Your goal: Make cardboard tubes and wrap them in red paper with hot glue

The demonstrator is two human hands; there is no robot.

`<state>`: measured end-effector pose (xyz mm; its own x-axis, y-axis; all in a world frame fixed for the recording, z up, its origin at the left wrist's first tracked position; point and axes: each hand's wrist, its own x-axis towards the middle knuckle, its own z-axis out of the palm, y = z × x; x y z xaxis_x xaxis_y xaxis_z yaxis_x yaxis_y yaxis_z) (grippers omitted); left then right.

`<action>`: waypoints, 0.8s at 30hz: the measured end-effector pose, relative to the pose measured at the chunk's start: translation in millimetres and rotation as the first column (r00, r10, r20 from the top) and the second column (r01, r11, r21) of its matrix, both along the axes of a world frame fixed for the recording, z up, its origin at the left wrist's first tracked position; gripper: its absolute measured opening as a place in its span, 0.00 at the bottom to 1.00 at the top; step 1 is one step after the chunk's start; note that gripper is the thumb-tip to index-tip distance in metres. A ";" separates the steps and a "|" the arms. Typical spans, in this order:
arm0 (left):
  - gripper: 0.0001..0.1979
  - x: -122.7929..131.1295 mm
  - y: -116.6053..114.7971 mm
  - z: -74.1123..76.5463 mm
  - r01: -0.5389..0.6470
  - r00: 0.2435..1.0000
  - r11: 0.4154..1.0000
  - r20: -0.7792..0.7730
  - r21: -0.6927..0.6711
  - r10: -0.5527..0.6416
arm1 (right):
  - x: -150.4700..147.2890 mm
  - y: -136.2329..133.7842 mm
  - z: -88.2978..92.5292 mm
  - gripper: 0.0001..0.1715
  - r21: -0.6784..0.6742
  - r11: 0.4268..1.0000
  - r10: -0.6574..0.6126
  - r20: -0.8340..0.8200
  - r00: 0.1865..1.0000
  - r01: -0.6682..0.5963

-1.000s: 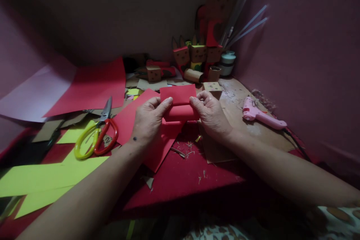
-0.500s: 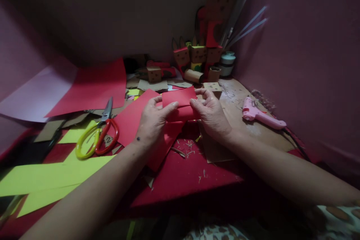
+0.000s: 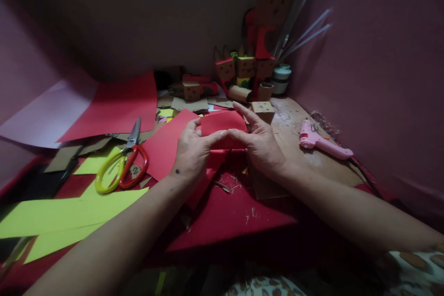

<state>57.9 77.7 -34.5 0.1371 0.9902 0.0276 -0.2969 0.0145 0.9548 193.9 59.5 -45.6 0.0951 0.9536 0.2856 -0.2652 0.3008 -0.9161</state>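
Between my two hands is a small piece of red paper [image 3: 222,121], held above the table. My left hand [image 3: 192,152] grips its left side, thumb on the near face. On the other side, my right hand [image 3: 262,143] holds it with the thumb bent in and the index finger stretched out along the top. Both thumb tips meet at the middle of the paper. Larger red paper [image 3: 166,148] lies beneath and to the left. Scissors [image 3: 121,171] with one yellow and one red handle rest left of my left hand.
A pink glue gun [image 3: 322,143] lies on a brown board [image 3: 287,134] at the right. Yellow paper strips [image 3: 69,217] spread at the left front. Several cardboard animal figures [image 3: 246,67] and a lidded jar [image 3: 281,76] stand at the back. Paper scraps [image 3: 231,185] litter the red tabletop.
My right thumb has slid left to meet my left thumb at the paper's middle, and my right index finger has straightened upward. The fold line on the red paper is now covered.
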 end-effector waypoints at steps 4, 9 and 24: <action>0.25 -5.4 0.3 7.2 0.012 1.000 0.999 -0.025 -0.040 -0.013 | 1.8 -2.8 6.0 0.37 -0.107 0.990 0.084 -0.094 0.992 -0.094; 0.27 -16.8 7.4 9.5 0.007 0.995 1.000 -0.095 -0.029 -0.010 | 9.8 -1.4 10.4 0.42 -0.173 0.974 0.128 -0.100 0.987 -0.143; 0.15 -27.0 18.4 21.4 0.159 0.987 0.987 -0.011 0.019 -0.159 | 20.9 -4.6 11.9 0.32 -0.017 0.937 0.349 -0.029 0.937 -0.350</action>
<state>30.9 96.0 -13.1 0.2932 0.9550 0.0452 -0.2834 0.0417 0.9581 214.8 54.8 -33.7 -0.2382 0.9340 0.2662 -0.3733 0.1650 -0.9129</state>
